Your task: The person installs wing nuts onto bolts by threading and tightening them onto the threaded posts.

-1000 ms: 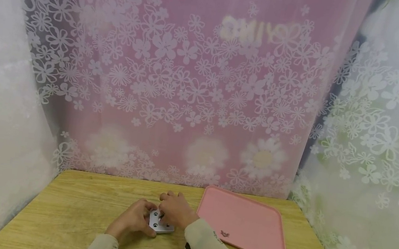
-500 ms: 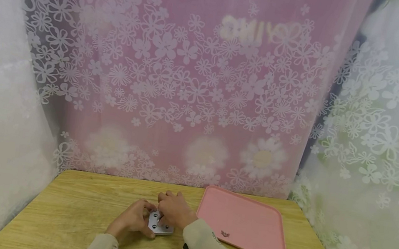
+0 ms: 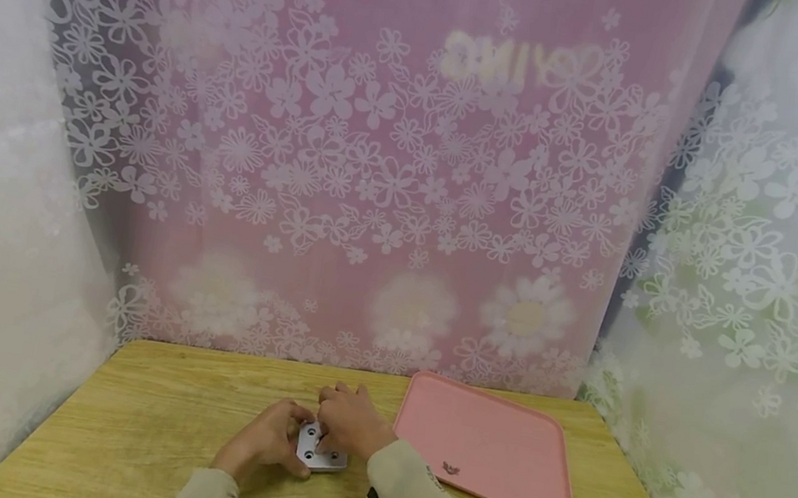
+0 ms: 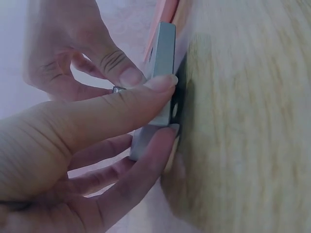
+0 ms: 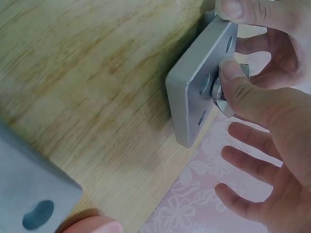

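Note:
A silver metal plate point(image 3: 323, 465) with several countersunk holes is close over the wooden table in the head view. My left hand point(image 3: 267, 435) grips it from the left, thumb on its near edge and fingers around its side. At the plate's middle, my right hand point(image 3: 355, 423) pinches a small shiny winged metal fastener point(image 5: 217, 91) between thumb and forefinger. Its other fingers are spread apart in the right wrist view. From the left wrist, the plate point(image 4: 165, 58) appears edge-on, and only a bit of the fastener point(image 4: 118, 90) peeks out past the fingers.
Right of the hands lies a pink tray point(image 3: 495, 438), with small metal pieces point(image 3: 450, 468) near its front left edge. Floral curtains point(image 3: 376, 195) hang behind and beside the wooden table point(image 3: 142, 417). A grey holed metal corner point(image 5: 53, 194) fills the right wrist view's lower left.
My right hand shifts very slightly left, then back, still at the plate's middle. The left hand and the plate stay almost in place.

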Demonstrator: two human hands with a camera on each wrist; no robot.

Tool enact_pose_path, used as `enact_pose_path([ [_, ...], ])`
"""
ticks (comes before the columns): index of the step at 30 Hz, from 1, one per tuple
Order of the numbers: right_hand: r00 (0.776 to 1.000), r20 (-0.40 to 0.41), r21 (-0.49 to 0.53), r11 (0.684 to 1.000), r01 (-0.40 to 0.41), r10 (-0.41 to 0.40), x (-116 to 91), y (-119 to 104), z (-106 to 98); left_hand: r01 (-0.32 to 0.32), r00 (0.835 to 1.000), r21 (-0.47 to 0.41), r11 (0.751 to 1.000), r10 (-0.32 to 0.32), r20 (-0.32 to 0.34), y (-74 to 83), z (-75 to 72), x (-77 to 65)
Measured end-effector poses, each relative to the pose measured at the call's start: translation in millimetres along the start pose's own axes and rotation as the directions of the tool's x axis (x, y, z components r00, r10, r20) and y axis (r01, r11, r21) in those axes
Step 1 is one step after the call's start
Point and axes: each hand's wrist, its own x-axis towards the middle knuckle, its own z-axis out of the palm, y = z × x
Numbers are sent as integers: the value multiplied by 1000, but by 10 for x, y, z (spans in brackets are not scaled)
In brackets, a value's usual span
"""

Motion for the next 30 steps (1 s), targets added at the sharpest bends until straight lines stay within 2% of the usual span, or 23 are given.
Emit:
enact_pose_path([
  [10, 1000, -1, 28, 1000, 13, -13, -26, -1, -7, -1, 1000, 69, 998, 1, 0, 41, -4, -21],
  [24, 1000, 17, -1, 1000, 21, -21, -40, -5, -10, 26, 1000, 89, 996, -24, -19, 89, 2, -36],
  [30, 1000, 14, 65, 998, 22, -23, -91, 83, -19, 39, 999, 77, 996, -39, 1, 114, -14, -33],
])
